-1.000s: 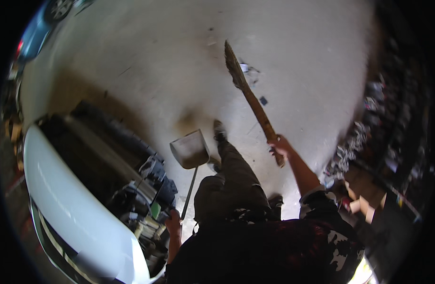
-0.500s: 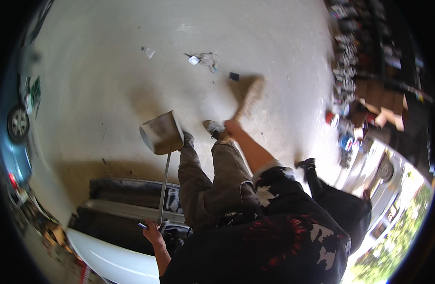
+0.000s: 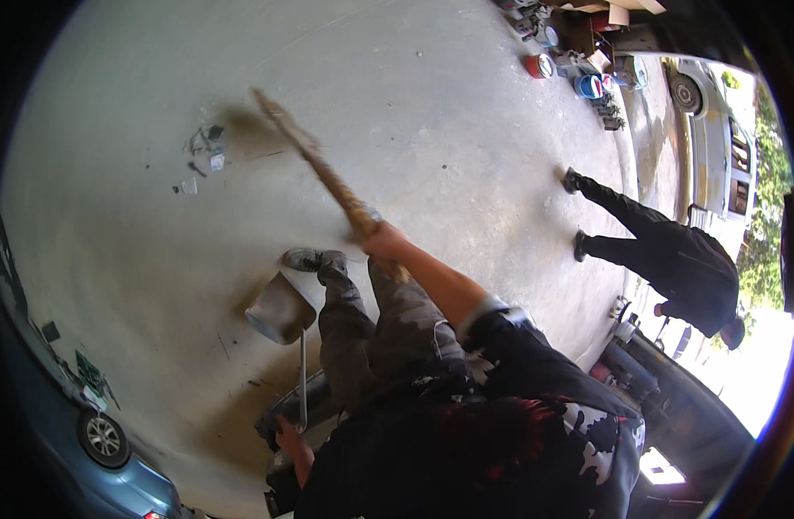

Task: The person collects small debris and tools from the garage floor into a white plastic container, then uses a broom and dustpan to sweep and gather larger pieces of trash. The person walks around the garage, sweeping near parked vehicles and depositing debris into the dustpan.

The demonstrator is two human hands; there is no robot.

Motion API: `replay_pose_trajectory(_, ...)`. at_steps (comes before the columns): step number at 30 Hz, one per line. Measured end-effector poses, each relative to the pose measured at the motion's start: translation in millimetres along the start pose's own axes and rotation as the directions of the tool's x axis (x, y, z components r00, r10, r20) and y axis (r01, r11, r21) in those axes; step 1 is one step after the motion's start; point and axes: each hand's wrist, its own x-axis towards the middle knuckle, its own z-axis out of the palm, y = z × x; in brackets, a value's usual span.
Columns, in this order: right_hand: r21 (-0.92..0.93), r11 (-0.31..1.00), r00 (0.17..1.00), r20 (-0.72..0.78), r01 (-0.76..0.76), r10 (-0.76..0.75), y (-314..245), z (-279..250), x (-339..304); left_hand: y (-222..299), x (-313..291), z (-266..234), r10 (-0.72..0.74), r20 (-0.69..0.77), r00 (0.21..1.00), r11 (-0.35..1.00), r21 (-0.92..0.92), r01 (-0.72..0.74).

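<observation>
Litter (image 3: 216,162) lay on the floor (image 3: 492,208). The dustpan (image 3: 281,310) was held by its long handle (image 3: 303,381), seemingly to spare stooping; the left hand (image 3: 292,438) appeared curled round the handle's end. The broom (image 3: 321,165) slanted toward the litter, clenched near its butt by the right hand (image 3: 385,243), presumably for reach.

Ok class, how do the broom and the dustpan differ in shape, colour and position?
The broom is long and narrow; the dustpan has a wide scoop on a thin handle. The broom is brown, the dustpan greyish. The right hand holds the broom, the left hand the dustpan. Both have their handle ends toward the person.
</observation>
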Motion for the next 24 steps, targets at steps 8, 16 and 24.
replay_pose_trajectory(8, 0.630, 0.584, 0.774, 0.043, -0.512, 0.632, 166.9, -59.6, 47.8, -30.2, -16.8, -1.5, -0.026, -0.179, 0.984, 0.994, 0.101, 0.045)
replay_pose_trajectory(16, 0.431, 0.820, 0.923, 0.253, -0.376, 0.290, 17.5, -4.4, 53.6, -65.8, -6.4, -32.7, -0.035, -0.129, 0.991, 0.988, -0.155, 0.015)
replay_pose_trajectory(24, 0.434, 0.901, 0.945, 0.293, 0.005, -0.147, -33.2, -90.9, 54.3, -45.5, -10.0, -15.9, 0.004, -0.059, 0.998, 0.989, -0.150, -0.013)
